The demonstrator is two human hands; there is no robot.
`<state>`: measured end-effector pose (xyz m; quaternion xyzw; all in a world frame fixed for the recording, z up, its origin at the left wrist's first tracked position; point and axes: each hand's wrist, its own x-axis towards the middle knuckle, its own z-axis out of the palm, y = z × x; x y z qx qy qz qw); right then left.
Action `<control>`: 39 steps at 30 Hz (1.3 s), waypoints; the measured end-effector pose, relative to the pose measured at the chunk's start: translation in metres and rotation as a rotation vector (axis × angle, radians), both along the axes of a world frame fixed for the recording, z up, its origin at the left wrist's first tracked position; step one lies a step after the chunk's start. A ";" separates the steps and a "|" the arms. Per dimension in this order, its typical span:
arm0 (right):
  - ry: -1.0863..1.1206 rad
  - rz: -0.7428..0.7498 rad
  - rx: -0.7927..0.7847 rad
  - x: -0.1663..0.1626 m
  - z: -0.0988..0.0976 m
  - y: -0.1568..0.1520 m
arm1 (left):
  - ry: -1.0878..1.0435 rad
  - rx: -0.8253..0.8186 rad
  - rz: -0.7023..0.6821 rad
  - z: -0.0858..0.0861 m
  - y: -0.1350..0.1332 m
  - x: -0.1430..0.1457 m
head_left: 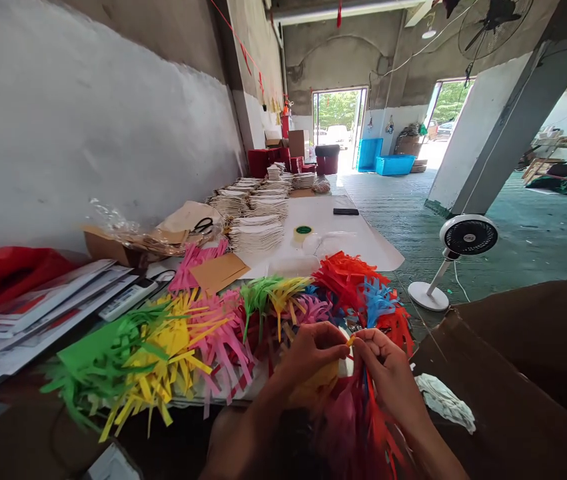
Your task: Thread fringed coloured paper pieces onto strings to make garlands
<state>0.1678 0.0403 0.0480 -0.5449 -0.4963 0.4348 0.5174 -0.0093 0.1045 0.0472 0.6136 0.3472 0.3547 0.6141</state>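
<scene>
Has pink-and-red fringed streamers [346,427] hanging nearest, below right hand [384,363]; just above, pinches small yellow strip [351,341] between its fingertips and those of left hand [316,345]; faces multicoloured fringed bundles [166,343], then flat off-white stacks [256,233].

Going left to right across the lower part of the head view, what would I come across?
Green fringe, yellow fringe, pink fringe, left hand, pinched yellow strip, right hand, crumpled white bundle.

My strip [351,341] is yellow, my hanging streamers [348,420] pink, red and blue. I see plain green fringe [93,347], yellow fringe [176,339], pink fringe [219,328], red fringe [346,270], sky-blue fringe [379,300], a white pedestal fan [469,236] with black grille, and teal floor [388,213].
</scene>
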 end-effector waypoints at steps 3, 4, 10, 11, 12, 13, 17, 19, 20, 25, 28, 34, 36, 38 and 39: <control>0.024 -0.024 0.005 -0.002 0.000 0.003 | 0.027 0.074 0.050 0.001 -0.002 0.000; 0.033 -0.026 0.004 -0.003 -0.001 0.004 | 0.026 0.088 0.059 0.001 -0.002 0.001; 0.044 -0.021 -0.005 -0.003 -0.006 0.007 | -0.012 0.093 0.110 0.001 -0.003 0.003; 0.030 -0.026 -0.001 -0.002 -0.006 0.007 | -0.035 0.070 0.099 0.000 -0.003 0.003; 0.013 -0.030 0.003 -0.002 -0.005 0.007 | -0.064 0.033 0.073 0.000 -0.003 0.004; -0.006 -0.033 0.006 -0.002 -0.004 0.007 | -0.093 -0.013 0.033 -0.001 -0.002 0.004; -0.040 -0.013 0.005 -0.003 -0.001 0.007 | -0.172 -0.149 -0.115 -0.003 -0.001 0.004; -0.035 0.000 0.001 -0.003 -0.002 0.008 | -0.172 -0.143 -0.117 -0.003 -0.001 0.004; -0.033 0.004 -0.001 -0.003 -0.002 0.008 | -0.164 -0.127 -0.107 -0.004 -0.001 0.005; -0.006 0.015 -0.020 -0.001 -0.008 0.011 | -0.162 -0.079 -0.036 -0.005 -0.001 0.007; 0.029 0.080 -0.045 -0.001 -0.010 0.013 | -0.189 -0.077 -0.004 -0.006 0.001 0.007; 0.083 0.148 -0.056 0.000 -0.011 0.010 | -0.209 -0.124 -0.038 -0.007 0.002 0.007; 0.091 0.154 -0.046 0.001 -0.009 0.009 | -0.208 -0.123 -0.047 -0.006 0.002 0.007; 0.068 0.126 -0.028 0.001 -0.008 0.009 | -0.208 -0.122 -0.080 -0.003 0.002 0.006; 0.046 0.104 -0.021 0.001 -0.007 0.010 | -0.209 -0.132 -0.105 -0.002 0.001 0.006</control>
